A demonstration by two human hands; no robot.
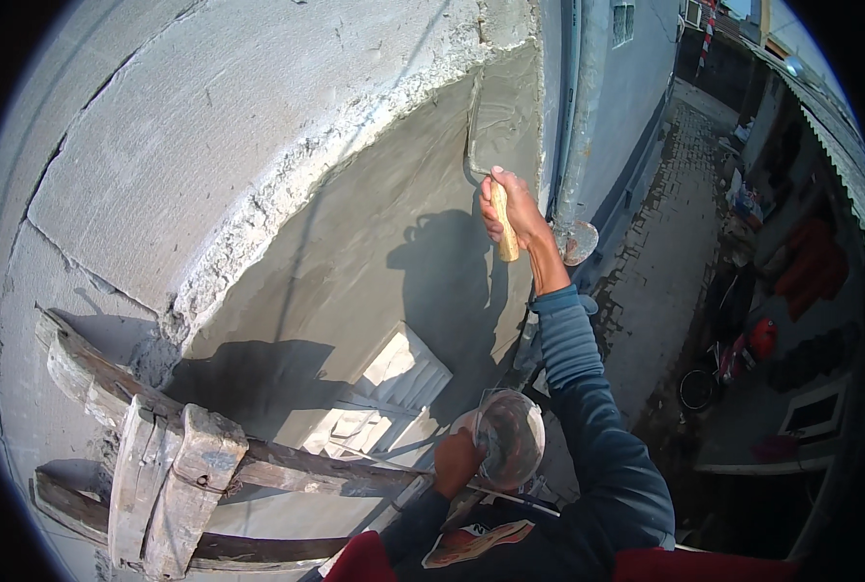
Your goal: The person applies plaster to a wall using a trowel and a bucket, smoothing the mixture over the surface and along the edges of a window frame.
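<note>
My right hand [515, 209] grips the pale wooden handle of a trowel [503, 233]; its metal part reaches up onto wet grey plaster [355, 252] beside a rough, chipped white edge [277, 194]. Lower down, my left hand [456, 456] is closed on the near-left rim of a bucket [515, 441] smeared with grey.
Rough wooden scaffold boards [170, 466] are at lower left. A drainpipe [583, 107] runs beside the painted wall [631, 116]. Far below on the right lies a paved alley [665, 204] with a bicycle [699, 388], clutter, and a corrugated roof edge [830, 136].
</note>
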